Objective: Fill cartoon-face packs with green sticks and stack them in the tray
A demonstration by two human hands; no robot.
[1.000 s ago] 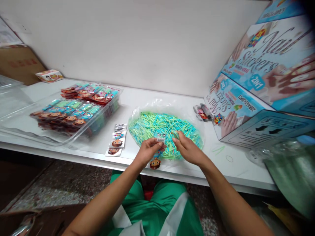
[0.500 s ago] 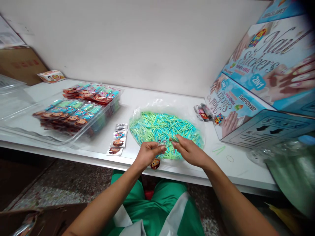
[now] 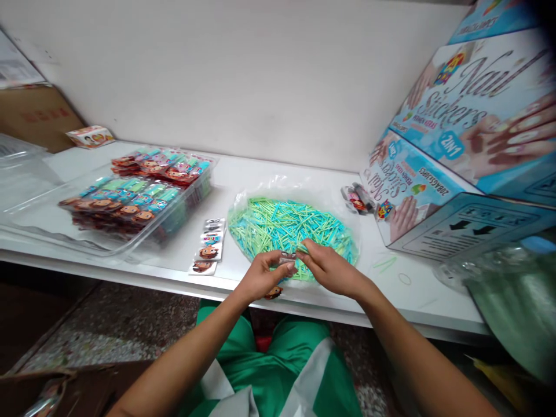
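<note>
Over the near side of the bag (image 3: 278,184), both hands meet almost tip to tip, with the packet (image 3: 288,256) between them. The left hand (image 3: 264,277) pinches this packet between thumb and fingers, its thumb stretched along the lower side; the top end, clear with dark print, points towards the right hand (image 3: 328,267). That hand has its thumb and fingers drawn together on the held sticks (image 3: 302,249), a little green showing at the fingertips, right beside the packet's top; how many it pinches, I cannot tell. Whether the sticks are inside the opening is too small to make out.

Just below the left hand, near the table's (image 3: 410,301) front edge, a printed face (image 3: 273,293) shows; I cannot tell whether it belongs to the same packet. Behind and beneath the fingers, loose green and blue sticks (image 3: 282,220) fill the bag.

Left of the left hand, flat packets (image 3: 210,246) overlap on the table; farther left stands a clear tray (image 3: 143,237) with filled packs (image 3: 124,200). Well to the right of the right hand are stacked boxes (image 3: 478,110), small dark packs (image 3: 357,198) beside them.
</note>
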